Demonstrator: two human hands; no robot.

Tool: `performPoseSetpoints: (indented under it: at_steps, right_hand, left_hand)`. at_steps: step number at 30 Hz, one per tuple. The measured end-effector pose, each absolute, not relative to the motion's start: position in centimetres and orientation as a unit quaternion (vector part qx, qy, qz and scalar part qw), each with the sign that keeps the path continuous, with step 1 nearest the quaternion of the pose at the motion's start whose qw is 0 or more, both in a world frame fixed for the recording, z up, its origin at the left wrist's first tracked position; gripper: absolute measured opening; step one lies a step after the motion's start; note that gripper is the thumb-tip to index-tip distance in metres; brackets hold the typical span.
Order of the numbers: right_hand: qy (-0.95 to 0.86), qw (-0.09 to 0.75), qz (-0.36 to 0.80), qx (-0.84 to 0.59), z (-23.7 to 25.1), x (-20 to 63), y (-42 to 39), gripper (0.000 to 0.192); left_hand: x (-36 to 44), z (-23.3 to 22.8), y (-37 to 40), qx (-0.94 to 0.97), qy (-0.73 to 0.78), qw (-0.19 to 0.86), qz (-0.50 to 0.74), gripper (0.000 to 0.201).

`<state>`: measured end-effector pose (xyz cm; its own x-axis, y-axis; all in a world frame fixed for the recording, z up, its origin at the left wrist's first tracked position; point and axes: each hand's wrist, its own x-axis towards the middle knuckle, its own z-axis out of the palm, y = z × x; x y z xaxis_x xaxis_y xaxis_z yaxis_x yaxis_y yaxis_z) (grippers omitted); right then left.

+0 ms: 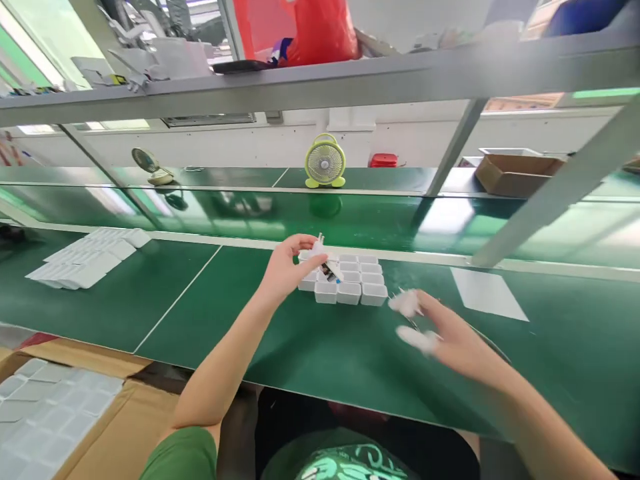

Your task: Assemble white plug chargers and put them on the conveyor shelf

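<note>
My left hand (287, 267) is closed in a pinch on a small white part (318, 248) with a dark piece and a spot of blue at its lower end. It is over the left side of a cluster of small white plastic trays (350, 292) on the green bench. Right of the trays, my right hand (445, 333) is blurred by motion, with white coverings on thumb and fingertips. A thin metallic tool (413, 324), its kind unclear, shows between thumb and fingers, which are apart. A thin cord (493, 343) lies behind this hand.
A white sheet (490, 293) lies at the right. Stacked white trays (93, 257) stand at the left, and a cardboard box (135, 420) holds more at lower left. A green fan (325, 162) stands beyond the bench, under an overhead shelf (280, 90). A slanted post (550, 193) rises at right.
</note>
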<state>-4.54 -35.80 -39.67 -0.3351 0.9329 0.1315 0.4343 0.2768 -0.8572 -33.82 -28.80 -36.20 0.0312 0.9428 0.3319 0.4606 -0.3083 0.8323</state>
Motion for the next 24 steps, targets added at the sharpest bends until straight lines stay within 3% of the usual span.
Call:
performPoseSetpoints:
  at_steps: [9,16,24]
  right_hand:
    - [-0.638,0.362,0.563,-0.38,-41.0,-5.7,-32.4,0.045]
    - [-0.6,0.331,0.605,-0.405,-42.9,-4.6,-31.3,0.059]
    - [-0.697,0.262,0.564,-0.357,-44.3,-4.4,-31.4,0.036]
  left_hand:
    - [-25.0,-39.0,-33.1,0.693,0.473,0.316,0.442,0.026]
    - [-24.3,-40.6,-32.3,0.743,0.411,0.284,0.444,0.032]
    - [-24.5,-44.2,-32.9,0.798,0.33,0.223,0.453,0.032]
